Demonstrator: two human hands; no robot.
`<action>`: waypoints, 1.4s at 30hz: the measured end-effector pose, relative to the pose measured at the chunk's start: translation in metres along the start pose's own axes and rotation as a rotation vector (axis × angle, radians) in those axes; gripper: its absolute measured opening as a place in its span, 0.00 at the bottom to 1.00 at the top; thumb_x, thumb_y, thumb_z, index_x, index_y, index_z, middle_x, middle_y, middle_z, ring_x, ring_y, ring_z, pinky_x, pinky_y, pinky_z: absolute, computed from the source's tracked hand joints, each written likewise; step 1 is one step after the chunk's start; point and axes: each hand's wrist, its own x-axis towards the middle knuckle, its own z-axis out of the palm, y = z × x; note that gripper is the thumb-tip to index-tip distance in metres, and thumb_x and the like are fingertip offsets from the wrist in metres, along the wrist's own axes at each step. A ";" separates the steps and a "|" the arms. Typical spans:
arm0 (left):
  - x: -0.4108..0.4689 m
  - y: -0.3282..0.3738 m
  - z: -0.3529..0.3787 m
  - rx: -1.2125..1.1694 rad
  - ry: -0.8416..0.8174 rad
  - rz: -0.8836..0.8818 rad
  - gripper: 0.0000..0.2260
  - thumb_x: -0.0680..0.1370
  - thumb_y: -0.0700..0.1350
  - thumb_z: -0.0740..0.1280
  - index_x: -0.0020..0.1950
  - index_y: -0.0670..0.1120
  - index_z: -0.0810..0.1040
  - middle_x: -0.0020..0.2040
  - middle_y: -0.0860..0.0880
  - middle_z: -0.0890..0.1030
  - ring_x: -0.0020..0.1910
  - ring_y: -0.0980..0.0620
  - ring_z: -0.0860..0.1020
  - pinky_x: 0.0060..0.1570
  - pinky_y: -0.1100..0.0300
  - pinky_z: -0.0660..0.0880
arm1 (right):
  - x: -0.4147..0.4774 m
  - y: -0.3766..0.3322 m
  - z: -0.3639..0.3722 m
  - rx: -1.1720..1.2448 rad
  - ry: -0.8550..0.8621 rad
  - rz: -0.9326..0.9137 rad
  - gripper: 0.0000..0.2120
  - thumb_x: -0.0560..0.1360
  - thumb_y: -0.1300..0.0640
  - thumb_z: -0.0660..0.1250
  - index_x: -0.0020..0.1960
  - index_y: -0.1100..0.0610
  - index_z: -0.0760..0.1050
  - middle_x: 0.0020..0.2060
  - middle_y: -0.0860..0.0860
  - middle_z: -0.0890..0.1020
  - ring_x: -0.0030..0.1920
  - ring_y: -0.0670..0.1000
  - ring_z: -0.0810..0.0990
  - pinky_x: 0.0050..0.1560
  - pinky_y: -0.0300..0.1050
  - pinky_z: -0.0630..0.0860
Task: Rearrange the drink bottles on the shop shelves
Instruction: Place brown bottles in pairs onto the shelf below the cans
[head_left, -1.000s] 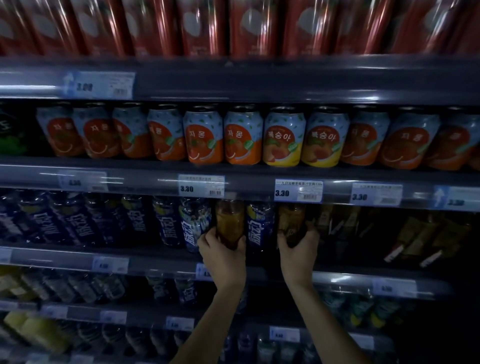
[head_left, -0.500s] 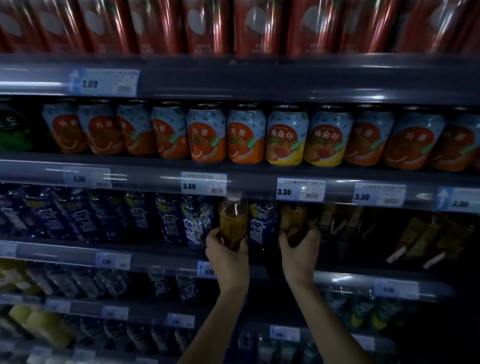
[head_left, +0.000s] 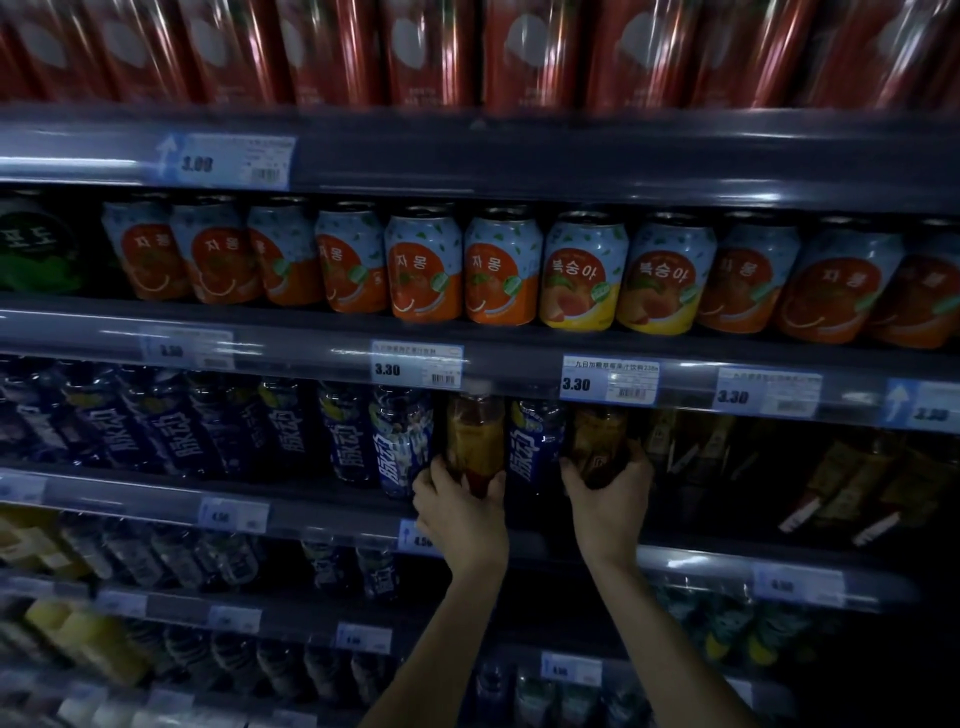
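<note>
My left hand (head_left: 460, 512) grips the base of an amber drink bottle (head_left: 475, 434) standing at the front of the third shelf (head_left: 322, 512), between blue-labelled bottles. A single blue bottle (head_left: 535, 447) separates it from a second amber bottle (head_left: 597, 441), darker and further back, whose lower part my right hand (head_left: 608, 499) holds. Both bottles are upright, and their caps are hidden behind the shelf rail above.
A row of blue bottles (head_left: 182, 426) fills the shelf to the left. Dark yellow-labelled bottles (head_left: 852, 478) stand to the right. Orange and peach cans (head_left: 426, 270) line the shelf above, red cans (head_left: 431, 52) the top. Price tags (head_left: 415, 364) hang on the rails.
The view has shifted slightly; both hands keep their hold on the amber bottles. The left bottle has edged a little forward and up.
</note>
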 end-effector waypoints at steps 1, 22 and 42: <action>0.000 0.001 0.000 0.015 0.005 -0.009 0.30 0.70 0.53 0.75 0.66 0.43 0.68 0.63 0.44 0.69 0.63 0.42 0.67 0.64 0.41 0.65 | 0.002 0.000 -0.001 -0.007 0.002 -0.004 0.35 0.68 0.54 0.77 0.69 0.60 0.66 0.62 0.55 0.71 0.61 0.49 0.72 0.61 0.42 0.69; 0.013 -0.004 -0.016 -0.277 -0.126 -0.011 0.33 0.64 0.48 0.81 0.65 0.48 0.72 0.54 0.52 0.80 0.50 0.56 0.78 0.49 0.60 0.77 | -0.006 0.005 -0.019 -0.010 0.010 0.054 0.29 0.66 0.56 0.78 0.63 0.59 0.71 0.53 0.55 0.80 0.55 0.55 0.79 0.58 0.54 0.78; -0.060 -0.003 -0.010 -0.213 -0.256 0.251 0.32 0.64 0.49 0.80 0.64 0.45 0.74 0.58 0.51 0.72 0.57 0.50 0.74 0.57 0.49 0.77 | -0.040 0.001 -0.080 -0.011 0.088 -0.004 0.31 0.65 0.54 0.78 0.65 0.51 0.71 0.52 0.46 0.79 0.52 0.44 0.78 0.52 0.37 0.73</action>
